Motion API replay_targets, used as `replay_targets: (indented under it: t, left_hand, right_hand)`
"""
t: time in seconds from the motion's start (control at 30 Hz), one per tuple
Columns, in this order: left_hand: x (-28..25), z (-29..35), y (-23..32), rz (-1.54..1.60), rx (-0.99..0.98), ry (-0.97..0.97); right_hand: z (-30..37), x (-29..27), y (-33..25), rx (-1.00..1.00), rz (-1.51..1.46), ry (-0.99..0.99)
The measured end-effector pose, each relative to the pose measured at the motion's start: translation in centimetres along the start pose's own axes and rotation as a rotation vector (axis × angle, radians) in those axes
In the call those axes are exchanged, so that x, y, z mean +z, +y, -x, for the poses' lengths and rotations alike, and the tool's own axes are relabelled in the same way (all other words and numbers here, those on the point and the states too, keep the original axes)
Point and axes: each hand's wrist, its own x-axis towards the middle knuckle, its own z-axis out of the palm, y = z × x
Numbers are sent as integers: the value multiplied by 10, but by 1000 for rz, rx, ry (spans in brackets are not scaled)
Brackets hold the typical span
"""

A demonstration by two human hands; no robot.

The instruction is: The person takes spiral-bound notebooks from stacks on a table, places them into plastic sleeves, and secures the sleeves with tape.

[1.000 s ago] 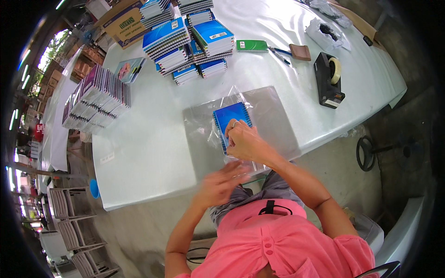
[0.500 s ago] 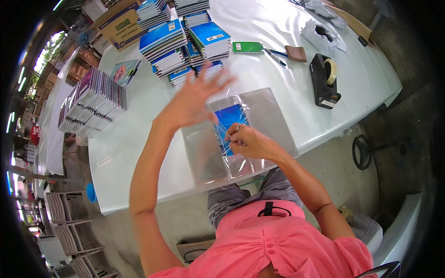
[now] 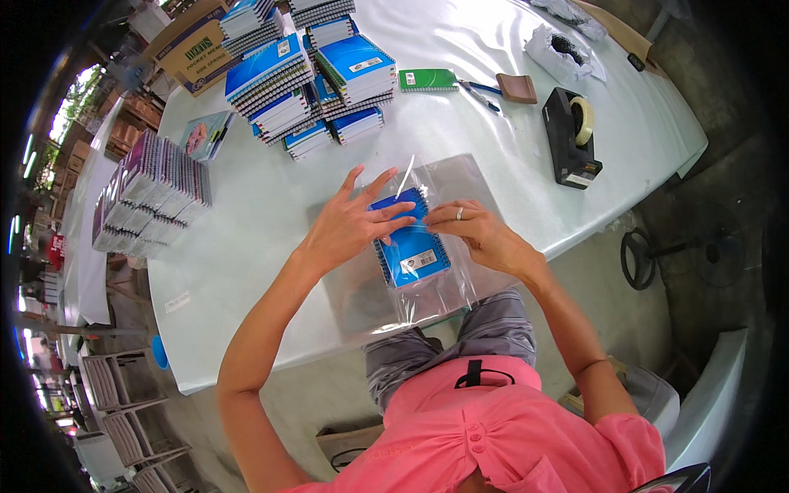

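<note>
A blue spiral notebook point(image 3: 413, 247) with a small printed label lies on clear plastic film point(image 3: 408, 311), over a grey-looking transparent sheet point(image 3: 485, 205). Wire binding shows along both its sides, so more than one notebook may be stacked. My left hand point(image 3: 353, 220) rests across its upper part, fingers spread, index finger raised. At the notebook's right edge my right hand point(image 3: 477, 234) has its fingertips pressed together, seemingly on the film; its exact hold is partly hidden. A narrow bright strip point(image 3: 405, 177), film edge or glare, stands above the notebook.
Stacks of blue notebooks point(image 3: 355, 66) stand at the back, with a cardboard box point(image 3: 193, 57) behind. Purple spiral notebooks point(image 3: 152, 193) are piled at left. A green notebook point(image 3: 428, 80), pens point(image 3: 479, 94), brown pouch point(image 3: 516, 89) and black tape dispenser point(image 3: 567, 135) lie to the right.
My left hand has come down from the air onto the notebook. The right hand has shifted to the right edge, and a labelled blue cover now shows where a plain one was.
</note>
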Motion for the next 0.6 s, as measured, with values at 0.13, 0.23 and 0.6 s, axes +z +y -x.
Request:
replay_targets:
  t: [0.13,0.23,0.6]
  left_hand:
    - [11,2,4,0,-68,122]
    - [16,1,7,-15,-88,180]
    - [15,-1,7,77,-139,98]
  right_hand:
    - [-4,4,-3,-71,199,-147]
    - [-10,6,-1,-65,204,-180]
    - [-11,-5,11,-151,94,-166]
